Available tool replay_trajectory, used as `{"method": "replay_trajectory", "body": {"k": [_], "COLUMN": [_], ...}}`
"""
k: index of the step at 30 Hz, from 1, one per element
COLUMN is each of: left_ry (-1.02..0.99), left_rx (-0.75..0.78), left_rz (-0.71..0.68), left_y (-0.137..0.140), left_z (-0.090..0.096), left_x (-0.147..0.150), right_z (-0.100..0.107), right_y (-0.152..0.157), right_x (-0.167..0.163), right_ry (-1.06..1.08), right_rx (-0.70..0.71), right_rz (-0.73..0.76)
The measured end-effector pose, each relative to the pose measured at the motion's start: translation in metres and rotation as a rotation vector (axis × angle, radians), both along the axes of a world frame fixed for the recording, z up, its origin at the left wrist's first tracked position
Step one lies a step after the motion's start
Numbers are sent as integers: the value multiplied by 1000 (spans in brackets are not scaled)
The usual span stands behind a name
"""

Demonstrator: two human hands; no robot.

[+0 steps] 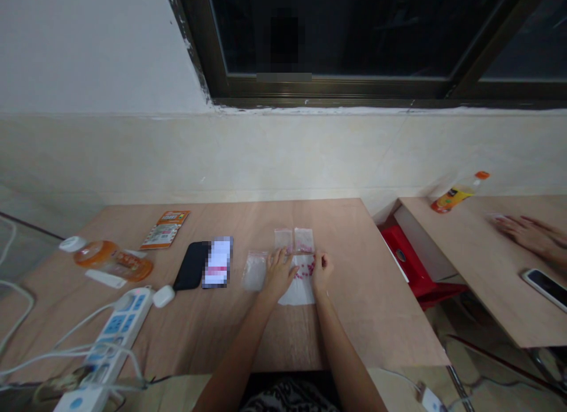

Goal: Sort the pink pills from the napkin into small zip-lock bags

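My left hand [278, 275] lies flat with its fingers stretched out, over the left edge of a white sheet [296, 296]. Small red pieces [305, 272], several of them, are scattered on that sheet between my hands. At the sheet's right edge my right hand [323, 271] is closed, its fingers curled; what they hold, if anything, is too small to tell. Two small clear bags, a left one [283, 238] and a right one [303, 239], lie just beyond the sheet, with a little red at their lower ends. Left of my left hand is a clear plastic bag [254, 272].
On the left are a lit phone [217, 263], a black phone-shaped object [191, 266], an orange packet [165, 230], an orange drink bottle [113, 259] and a corded power strip [119, 329]. Another person's hands [527, 233] rest on the right-hand table [482, 270], near a bottle [458, 194].
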State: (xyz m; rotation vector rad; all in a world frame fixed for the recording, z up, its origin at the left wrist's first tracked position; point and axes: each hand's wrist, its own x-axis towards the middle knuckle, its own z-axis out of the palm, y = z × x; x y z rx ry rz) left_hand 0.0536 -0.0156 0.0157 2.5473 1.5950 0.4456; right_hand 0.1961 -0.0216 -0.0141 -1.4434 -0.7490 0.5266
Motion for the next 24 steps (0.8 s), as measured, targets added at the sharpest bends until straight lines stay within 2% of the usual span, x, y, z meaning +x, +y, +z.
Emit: {"method": "replay_trajectory", "body": {"k": [7, 12, 15, 20, 24], "left_ry": [-52, -187, -352, -762, -975], "left_rx": [16, 77, 151, 294, 343], "left_rz": [19, 55, 100, 259, 374], "left_y": [3, 7, 9, 7, 1], "left_z": [0, 8, 20, 50, 70], "left_x": [1, -1, -3, -13, -25], "right_z": [5, 6, 3, -2, -5], "right_y": [0, -1, 0, 1, 1], "right_x": [-1, -2, -2, -1, 1], "right_ry": [-29, -16, -8, -31, -32], "right_rx": [0, 18, 16, 11, 21], "right_rz": [-19, -11, -16, -39, -72]}}
